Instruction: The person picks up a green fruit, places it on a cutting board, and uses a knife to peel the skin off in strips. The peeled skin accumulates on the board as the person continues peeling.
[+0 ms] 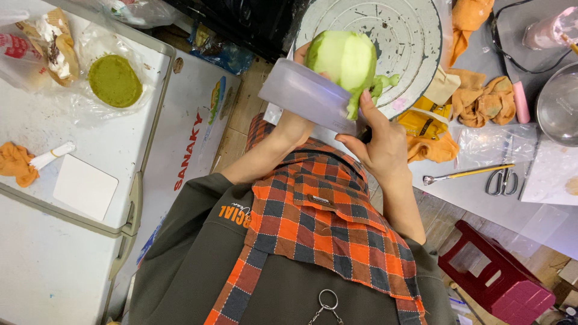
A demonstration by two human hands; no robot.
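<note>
Up near the top middle of the frame, the green fruit [342, 58] sat mostly peeled – held from behind by the left hand [301, 57], whose fingers were largely hidden, so their grip was hard to read. The right hand [376, 141] came in from below right, fingers wrapped around the wide knife [308, 95], thumb tip touching the fruit's lower edge. Blade lay slanted across under the fruit – a strip of peel [379, 84] hung at the right side.
</note>
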